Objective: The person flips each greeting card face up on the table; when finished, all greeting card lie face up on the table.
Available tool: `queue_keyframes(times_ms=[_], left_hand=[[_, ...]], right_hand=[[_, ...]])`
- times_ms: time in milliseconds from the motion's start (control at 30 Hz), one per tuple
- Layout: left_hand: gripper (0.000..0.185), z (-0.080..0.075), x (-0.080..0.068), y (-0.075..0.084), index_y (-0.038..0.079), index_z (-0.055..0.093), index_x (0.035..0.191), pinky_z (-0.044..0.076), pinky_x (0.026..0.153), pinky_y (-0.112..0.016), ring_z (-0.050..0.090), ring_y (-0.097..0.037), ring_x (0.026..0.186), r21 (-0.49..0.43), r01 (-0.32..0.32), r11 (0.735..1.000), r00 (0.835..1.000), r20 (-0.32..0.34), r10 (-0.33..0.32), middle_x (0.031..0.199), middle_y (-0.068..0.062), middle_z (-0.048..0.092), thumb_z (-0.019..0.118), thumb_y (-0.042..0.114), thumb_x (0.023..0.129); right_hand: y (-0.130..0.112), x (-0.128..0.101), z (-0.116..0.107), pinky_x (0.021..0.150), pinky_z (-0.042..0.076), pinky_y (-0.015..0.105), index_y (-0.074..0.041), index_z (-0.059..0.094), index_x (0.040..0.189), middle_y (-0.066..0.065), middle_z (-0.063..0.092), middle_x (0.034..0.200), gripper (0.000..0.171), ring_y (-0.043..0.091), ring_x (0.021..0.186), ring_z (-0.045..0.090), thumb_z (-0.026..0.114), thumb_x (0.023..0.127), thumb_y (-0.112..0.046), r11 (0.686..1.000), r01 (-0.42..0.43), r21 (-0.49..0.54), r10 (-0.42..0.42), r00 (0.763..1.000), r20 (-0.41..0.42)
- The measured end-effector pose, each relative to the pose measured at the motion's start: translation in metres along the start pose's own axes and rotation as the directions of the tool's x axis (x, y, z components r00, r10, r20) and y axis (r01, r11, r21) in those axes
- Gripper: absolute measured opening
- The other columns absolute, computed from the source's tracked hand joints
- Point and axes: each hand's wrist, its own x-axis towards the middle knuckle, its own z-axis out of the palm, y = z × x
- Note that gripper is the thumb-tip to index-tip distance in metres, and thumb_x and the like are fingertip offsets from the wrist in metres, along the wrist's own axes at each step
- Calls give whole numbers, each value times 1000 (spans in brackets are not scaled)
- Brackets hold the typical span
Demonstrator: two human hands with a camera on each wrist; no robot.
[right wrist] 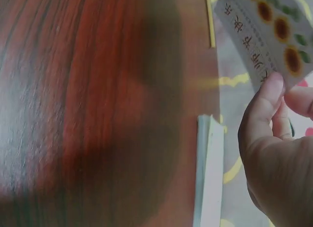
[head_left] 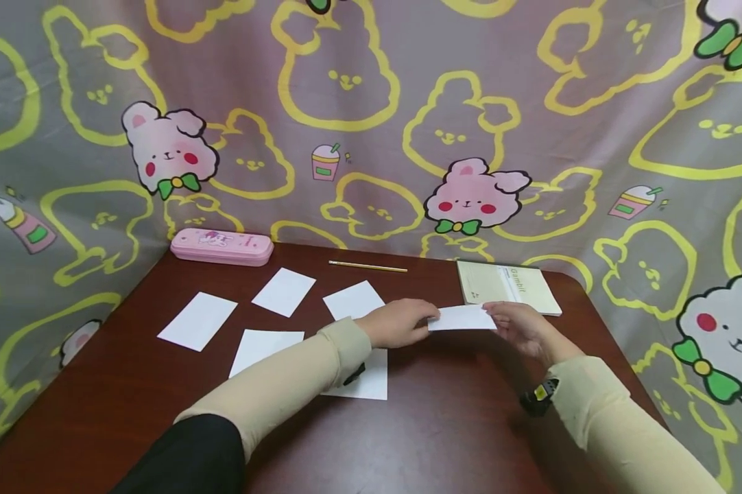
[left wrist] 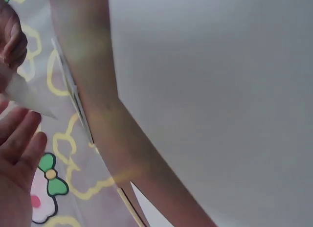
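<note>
A small card (head_left: 462, 318) hangs above the table between both hands, its plain white side facing up in the head view. My left hand (head_left: 402, 322) grips the card's left end, and my right hand (head_left: 522, 328) pinches the right end between thumb and fingers. In the right wrist view the other side of the card (right wrist: 281, 29) carries printed sunflowers and a line of characters. Seen from the left wrist, the left hand's fingers (left wrist: 22, 144) lie along the card's edge. A white card (head_left: 352, 300) lies just beyond the left hand, partly covered by it.
More white cards lie on the left, one at far left (head_left: 198, 321) and one behind (head_left: 283, 291). White sheets (head_left: 374, 374) sit partly under the left forearm. At the back are a pink pencil case (head_left: 221, 247), a pencil (head_left: 367, 266) and a notebook (head_left: 507, 283).
</note>
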Motion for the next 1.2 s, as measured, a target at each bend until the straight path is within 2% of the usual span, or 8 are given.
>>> queue_keyframes(times_ms=[167,333,567,700,767,1033,1133,1200], left_hand=[[8,-4,0,-3,10,67,104,47,70,-25,57,-10,75,-234,80,969,974,-189,-126,88,2,67,60,14,105],[14,-3,2,-4,11,59,92,39,62,-25,47,-10,66,-334,125,934,957,-207,-202,78,2,60,59,15,106],[15,-2,3,-6,9,60,91,41,66,-26,50,-12,71,-418,178,891,940,-196,-280,83,0,62,63,15,103],[13,-2,6,-7,4,65,109,48,69,-27,62,-19,80,-577,212,789,933,-122,-340,92,-3,67,65,15,102],[18,-4,7,-7,4,66,114,49,70,-27,65,-22,84,-605,230,762,933,-84,-349,95,-4,68,66,17,101],[19,-2,18,-2,3,74,110,48,76,-21,58,-5,79,-433,229,872,968,7,-251,90,1,72,69,17,99],[17,-1,20,0,3,75,108,48,74,-22,57,-5,77,-421,240,875,964,-6,-267,89,1,71,68,15,99],[16,-2,19,0,4,75,107,48,73,-23,58,-8,77,-452,265,852,948,-38,-315,89,1,70,67,15,100]], right_hand=[[-2,-3,7,81,58,26,-1,63,101,4,70,88,23,12,82,68,43,109,-8,999,5,47,-6,1000,13],[3,-5,3,78,56,25,-5,60,105,0,69,90,18,9,84,68,43,110,-8,985,53,-165,-38,995,89],[11,-1,4,75,54,26,7,61,110,-2,66,88,17,9,82,63,56,104,-9,862,177,-476,-160,984,76],[12,-1,5,75,55,28,13,57,112,2,64,89,21,14,83,62,56,104,-7,791,214,-573,-170,977,131],[11,-2,7,75,54,29,12,58,111,4,63,90,20,16,84,60,58,104,-7,754,225,-617,-156,974,164],[15,1,19,76,53,33,5,62,104,3,64,91,14,17,85,60,59,103,-8,672,282,-685,-76,946,315],[17,3,23,77,53,32,6,63,106,3,64,92,17,16,85,60,60,103,-10,675,288,-679,-81,944,320],[19,4,26,77,53,31,9,60,112,3,65,94,22,14,86,61,59,104,-11,716,272,-643,-100,951,292]])
